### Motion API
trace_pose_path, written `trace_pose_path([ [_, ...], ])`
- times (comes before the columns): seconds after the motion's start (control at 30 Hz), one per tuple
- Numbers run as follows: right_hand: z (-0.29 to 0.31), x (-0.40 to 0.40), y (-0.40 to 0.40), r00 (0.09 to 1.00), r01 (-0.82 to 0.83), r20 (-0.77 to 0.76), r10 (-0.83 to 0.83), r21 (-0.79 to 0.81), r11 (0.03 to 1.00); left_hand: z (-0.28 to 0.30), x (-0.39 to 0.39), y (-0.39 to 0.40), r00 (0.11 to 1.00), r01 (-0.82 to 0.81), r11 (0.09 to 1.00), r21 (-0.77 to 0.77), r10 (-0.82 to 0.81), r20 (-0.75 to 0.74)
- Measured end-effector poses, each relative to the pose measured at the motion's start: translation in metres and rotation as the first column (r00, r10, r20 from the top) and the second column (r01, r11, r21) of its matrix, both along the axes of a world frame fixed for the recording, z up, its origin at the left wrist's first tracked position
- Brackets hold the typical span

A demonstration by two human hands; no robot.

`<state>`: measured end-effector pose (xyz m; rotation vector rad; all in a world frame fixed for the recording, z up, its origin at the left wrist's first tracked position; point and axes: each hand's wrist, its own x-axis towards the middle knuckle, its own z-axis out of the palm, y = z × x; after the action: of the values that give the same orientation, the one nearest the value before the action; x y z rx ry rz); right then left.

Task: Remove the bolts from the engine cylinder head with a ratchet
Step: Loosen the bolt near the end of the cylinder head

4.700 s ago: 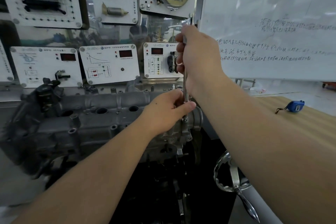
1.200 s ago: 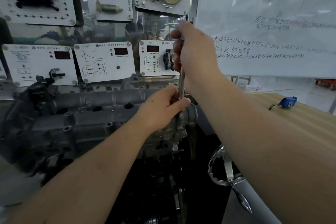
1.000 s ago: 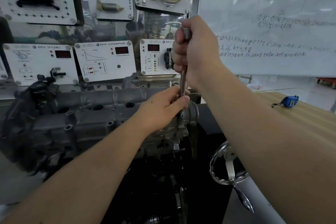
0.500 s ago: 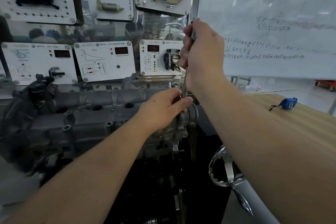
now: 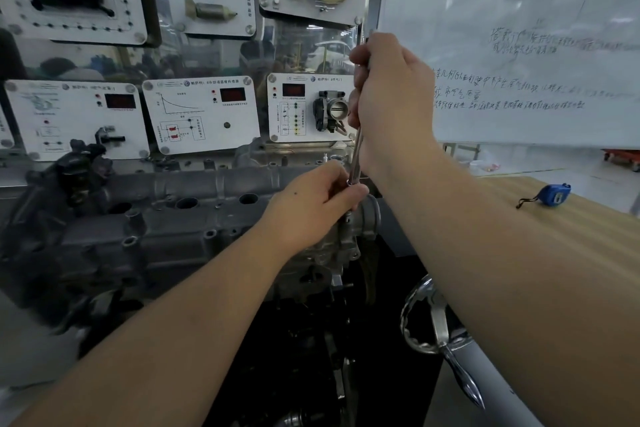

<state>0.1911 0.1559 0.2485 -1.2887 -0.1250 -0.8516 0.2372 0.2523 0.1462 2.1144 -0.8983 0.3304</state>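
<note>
Ratchet [image 5: 355, 158] stands nearly upright at the right end of the grey cylinder head [image 5: 194, 218]. Nearest, the left hand [image 5: 311, 208] pinches the tool's lower end against the engine. Above it, the right hand [image 5: 391, 104] is clenched around the handle. Farther right, a blue tape measure [image 5: 554, 194] lies on a wooden table [image 5: 595, 239].

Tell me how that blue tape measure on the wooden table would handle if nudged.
The tape measure looks compact and boxy, so it would likely slide rather than roll on the smooth table. Its loose dark strap would probably trail limply behind.
</note>
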Motion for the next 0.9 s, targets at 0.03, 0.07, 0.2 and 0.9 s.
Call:
trace_pose_path([
  [0.03, 0.0, 0.0, -0.001, 0.999, -0.034, -0.005, 0.034, 0.018, 0.999, 0.0, 0.0, 0.0, 1.0, 0.01, 1.0, 0.007, -0.01, -0.002],
  [0.07, 0.001, 0.0, -0.003, 0.994, -0.111, -0.015, 0.111, 0.022, 0.994, 0.001, 0.001, 0.001, 1.0, 0.025, 1.0, 0.019, -0.025, -0.006],
  [0.2, 0.009, -0.001, -0.022, 0.774, -0.632, -0.149, 0.616, -0.11, 0.767, 0.001, 0.001, 0.006, 0.997, 0.068, 0.995, 0.074, -0.066, -0.034],
  [0.9, 0.009, 0.003, -0.02, 0.726, -0.686, -0.172, 0.666, -0.117, 0.718, -0.002, -0.001, 0.007, 0.998, 0.061, 0.997, 0.041, -0.061, -0.008],
])
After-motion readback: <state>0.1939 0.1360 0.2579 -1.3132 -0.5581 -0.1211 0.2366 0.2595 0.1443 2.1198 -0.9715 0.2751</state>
